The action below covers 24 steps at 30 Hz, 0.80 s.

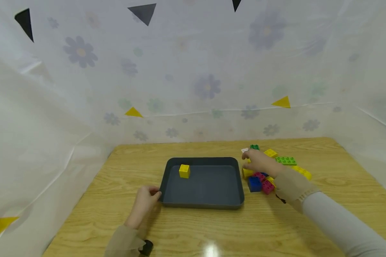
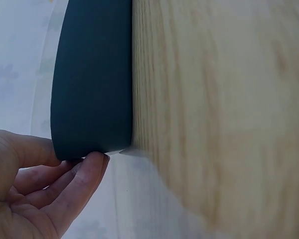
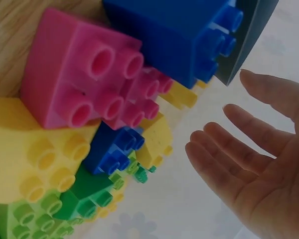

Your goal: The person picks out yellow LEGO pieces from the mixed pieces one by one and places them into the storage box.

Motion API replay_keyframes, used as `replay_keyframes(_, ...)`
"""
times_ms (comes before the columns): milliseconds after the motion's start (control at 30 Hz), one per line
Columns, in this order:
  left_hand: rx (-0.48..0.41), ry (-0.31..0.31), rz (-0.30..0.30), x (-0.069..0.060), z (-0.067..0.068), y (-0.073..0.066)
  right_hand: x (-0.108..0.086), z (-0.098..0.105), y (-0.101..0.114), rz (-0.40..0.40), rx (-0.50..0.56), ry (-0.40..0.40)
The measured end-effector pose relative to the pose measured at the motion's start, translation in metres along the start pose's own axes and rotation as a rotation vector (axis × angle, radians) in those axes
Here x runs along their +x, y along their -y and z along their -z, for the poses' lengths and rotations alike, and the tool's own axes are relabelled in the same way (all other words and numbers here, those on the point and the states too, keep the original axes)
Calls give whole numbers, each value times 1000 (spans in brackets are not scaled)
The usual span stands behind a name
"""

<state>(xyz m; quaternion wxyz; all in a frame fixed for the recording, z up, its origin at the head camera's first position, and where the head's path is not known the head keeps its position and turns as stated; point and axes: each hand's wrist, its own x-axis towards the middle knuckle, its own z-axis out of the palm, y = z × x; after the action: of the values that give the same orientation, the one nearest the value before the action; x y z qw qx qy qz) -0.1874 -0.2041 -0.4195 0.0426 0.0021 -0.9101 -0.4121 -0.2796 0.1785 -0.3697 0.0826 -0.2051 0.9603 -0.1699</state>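
Left hand (image 1: 144, 200) pinches tray (image 1: 209, 189) at its left side, yellow block (image 1: 184, 171) inside; right hand (image 1: 260, 161), fingers parted, empty, hovers by heaped bricks (image 1: 255, 184), where crowding could make a grab topple neighbours.

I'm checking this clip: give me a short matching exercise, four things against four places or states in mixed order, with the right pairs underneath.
Column one
1. Left hand
2. Tray
3. Right hand
4. Lone block

Column two
A. Empty, above the block pile
B. Yellow, inside the tray
C. Dark grey, on the table
D. Touching the tray near its closer left corner

Right pairs: 1-D, 2-C, 3-A, 4-B
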Motion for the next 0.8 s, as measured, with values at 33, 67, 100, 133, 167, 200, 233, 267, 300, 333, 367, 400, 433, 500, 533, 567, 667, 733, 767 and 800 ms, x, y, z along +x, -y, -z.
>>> replay_keyframes(33,-2,1,0,0,0,0,1,-1,-1,-5,5,15)
replay_keyframes(67,-1,2,-2,0,0,1,2,-3,-2,-8,12,25)
replay_keyframes(100,2,1,-3,1,-1,1,3,-5,-3,-8,9,27)
replay_keyframes(133,6,2,-5,1,-1,1,3,-7,-5,-9,11,29)
replay_keyframes(167,8,0,-8,1,-1,2,4,-9,-6,-16,18,32)
replay_keyframes(200,8,0,-9,1,-1,2,5,-11,-7,-21,24,37)
replay_keyframes(233,9,-1,-10,1,-1,2,6,-12,-8,-24,26,40)
replay_keyframes(267,9,-2,-11,1,-1,2,6,-14,-9,-24,25,41)
replay_keyframes(300,8,-3,-12,1,-1,2,7,-16,-10,-23,22,42)
replay_keyframes(333,7,-3,-11,1,-1,2,7,-17,-11,-27,25,45)
replay_keyframes(367,8,-5,-12,1,-2,2,8,-19,-11,-30,26,48)
replay_keyframes(400,8,-6,-13,1,-2,2,8,-20,-11,-27,25,50)
replay_keyframes(433,11,-6,-18,2,-1,3,8,-21,-11,-28,25,52)
replay_keyframes(500,17,-8,-19,2,-2,3,8,-24,-10,-29,25,56)
replay_keyframes(533,19,-7,-18,2,-2,4,8,-25,-10,-31,27,58)
replay_keyframes(567,19,-6,-18,2,-2,4,8,-26,-10,-32,26,60)
replay_keyframes(667,15,-2,-13,2,-3,5,8,-28,-10,-31,10,59)
replay_keyframes(733,9,-5,-17,2,-3,5,8,-29,-10,-29,0,56)
replay_keyframes(767,3,-9,-19,2,-3,4,8,-29,-10,-29,-4,54)
replay_keyframes(800,5,-12,-25,2,-3,4,9,-29,-11,-29,-6,53)
